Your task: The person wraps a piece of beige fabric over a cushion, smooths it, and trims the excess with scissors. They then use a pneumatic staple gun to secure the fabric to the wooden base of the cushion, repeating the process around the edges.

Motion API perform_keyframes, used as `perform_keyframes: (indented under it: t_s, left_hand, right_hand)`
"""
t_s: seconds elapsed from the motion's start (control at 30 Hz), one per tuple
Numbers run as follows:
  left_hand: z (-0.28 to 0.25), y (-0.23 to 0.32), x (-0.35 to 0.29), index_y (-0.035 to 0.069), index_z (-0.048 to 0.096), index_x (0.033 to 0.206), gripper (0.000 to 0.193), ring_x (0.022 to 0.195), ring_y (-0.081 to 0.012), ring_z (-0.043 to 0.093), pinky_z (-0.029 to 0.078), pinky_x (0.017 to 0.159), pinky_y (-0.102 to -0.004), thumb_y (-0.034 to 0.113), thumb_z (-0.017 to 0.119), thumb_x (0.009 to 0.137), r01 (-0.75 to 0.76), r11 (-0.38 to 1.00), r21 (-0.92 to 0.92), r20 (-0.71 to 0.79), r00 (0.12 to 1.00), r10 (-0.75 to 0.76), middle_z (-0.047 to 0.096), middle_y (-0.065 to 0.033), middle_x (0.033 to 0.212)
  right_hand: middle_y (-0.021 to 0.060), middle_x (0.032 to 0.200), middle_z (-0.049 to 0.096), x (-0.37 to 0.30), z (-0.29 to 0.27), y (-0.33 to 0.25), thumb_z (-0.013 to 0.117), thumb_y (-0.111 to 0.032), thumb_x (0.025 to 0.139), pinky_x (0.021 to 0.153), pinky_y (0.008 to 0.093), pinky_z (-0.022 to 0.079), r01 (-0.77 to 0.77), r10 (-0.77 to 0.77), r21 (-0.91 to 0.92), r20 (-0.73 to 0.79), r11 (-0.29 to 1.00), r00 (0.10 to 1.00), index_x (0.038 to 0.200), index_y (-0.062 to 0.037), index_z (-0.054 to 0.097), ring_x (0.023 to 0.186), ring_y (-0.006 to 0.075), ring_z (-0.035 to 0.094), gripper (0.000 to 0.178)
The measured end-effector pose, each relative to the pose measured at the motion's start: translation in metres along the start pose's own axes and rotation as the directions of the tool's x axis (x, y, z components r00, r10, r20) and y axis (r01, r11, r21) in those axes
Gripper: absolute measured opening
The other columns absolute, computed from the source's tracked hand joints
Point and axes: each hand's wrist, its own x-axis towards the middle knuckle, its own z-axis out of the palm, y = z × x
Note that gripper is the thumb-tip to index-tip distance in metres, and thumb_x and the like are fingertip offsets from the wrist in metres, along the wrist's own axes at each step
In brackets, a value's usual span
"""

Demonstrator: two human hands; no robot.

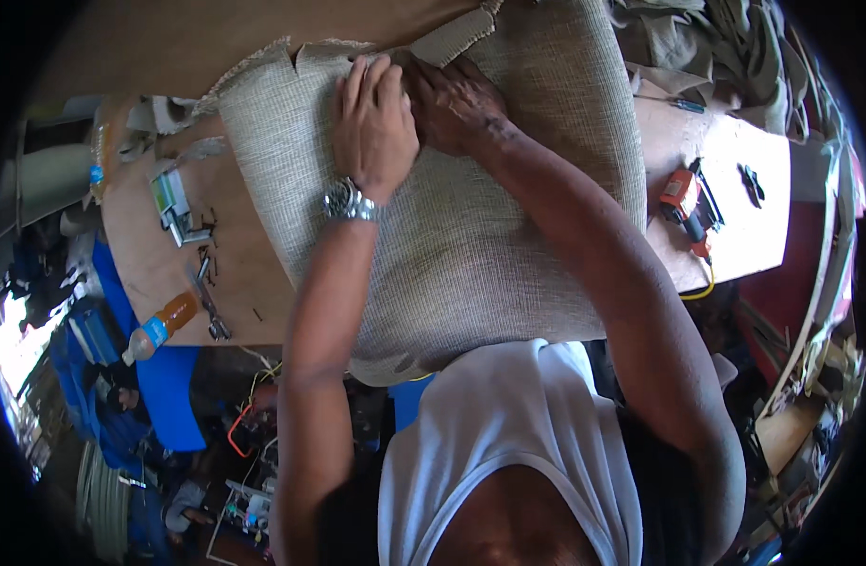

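Note:
A beige-grey woven upholstery fabric (433, 245) covers a broad padded-looking piece in front of me, its frayed edge at the far side. My left hand (376, 127), with a metal watch (351, 200) at the wrist, lies on the fabric with fingers stretched toward that edge. Close beside it, my right hand (459, 106) presses on the fabric, its fingers spread and partly in shadow near the edge. A loose fabric flap (454, 36) stands up just beyond the right fingers. What lies beneath the fabric is hidden.
On the wooden table (249, 212), an orange staple gun (683, 200) with a yellow hose lies at right, near small black pliers (752, 186) and a screwdriver (678, 103). Scissors (209, 302), a bottle (162, 325) and several screws lie left. Crumpled fabric (725, 57) is heaped far right.

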Motion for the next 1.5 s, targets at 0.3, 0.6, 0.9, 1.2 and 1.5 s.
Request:
perform_keyframes:
  t_s: [0.3, 0.6, 0.9, 1.2, 1.5]
  left_hand:
    - [-0.012, -0.013, 0.087, 0.003, 0.077, 0.106, 0.044, 0.110, -0.0418, 0.069, 0.053, 0.093, -0.0533, 0.042, 0.060, 0.098, 0.496, 0.766, 0.408, 0.449, 0.622, -0.642, 0.072, -0.0242, 0.115]
    - [0.016, -0.018, 0.073, 0.014, 0.080, 0.100, 0.026, 0.106, -0.0351, 0.071, 0.039, 0.102, -0.0485, 0.032, 0.064, 0.092, 0.597, 0.698, 0.396, 0.340, 0.610, -0.715, 0.076, -0.0120, 0.110]
    - [0.025, 0.002, 0.085, 0.016, 0.078, 0.112, 0.029, 0.130, -0.0293, 0.055, 0.034, 0.106, -0.0423, 0.030, 0.065, 0.090, 0.541, 0.618, 0.570, 0.386, 0.488, -0.783, 0.070, -0.0067, 0.131]
    - [0.033, 0.001, 0.062, 0.013, 0.075, 0.092, 0.017, 0.099, -0.0341, 0.067, 0.044, 0.093, -0.0469, 0.029, 0.072, 0.085, 0.631, 0.771, 0.085, 0.049, 0.770, -0.636, 0.075, -0.0113, 0.097]
    - [-0.009, 0.018, -0.004, 0.001, 0.062, 0.106, 0.017, 0.113, -0.0379, 0.061, 0.048, 0.097, -0.0494, 0.012, 0.062, 0.092, 0.083, 0.996, 0.009, 0.145, 0.986, -0.084, 0.068, -0.0201, 0.112]
  right_hand:
    - [0.0189, 0.151, 0.051, -0.006, 0.005, -0.003, 0.038, -0.039, 0.103, 0.123, 0.0459, 0.025, -0.007, 0.009, 0.038, -0.058, 0.999, 0.998, 0.151, 0.0021, 0.042, 0.143, 0.0301, 0.044, 0.063]
    - [0.0198, 0.150, 0.052, -0.006, 0.006, -0.002, 0.039, -0.040, 0.102, 0.124, 0.0453, 0.021, -0.004, 0.006, 0.053, -0.038, 0.999, 0.999, 0.147, 0.0055, 0.045, 0.145, 0.0287, 0.041, 0.064]
    - [0.0219, 0.139, 0.060, -0.002, 0.007, 0.002, 0.038, -0.033, 0.101, 0.122, 0.0443, 0.024, -0.007, 0.022, 0.216, -0.069, 0.976, 0.997, 0.137, 0.0037, 0.054, 0.137, 0.0311, 0.050, 0.053]
    - [0.0201, 0.139, 0.060, -0.004, -0.004, 0.002, 0.039, -0.035, 0.100, 0.121, 0.0463, 0.023, -0.007, 0.008, 0.120, -0.011, 0.993, 1.000, 0.135, 0.0016, 0.057, 0.137, 0.0272, 0.050, 0.054]
    - [0.0204, 0.137, 0.062, 0.001, -0.023, 0.001, 0.040, -0.039, 0.099, 0.124, 0.0473, 0.018, -0.006, -0.026, 0.145, 0.221, 0.989, 0.975, 0.139, -0.0006, 0.056, 0.136, 0.0291, 0.053, 0.058]
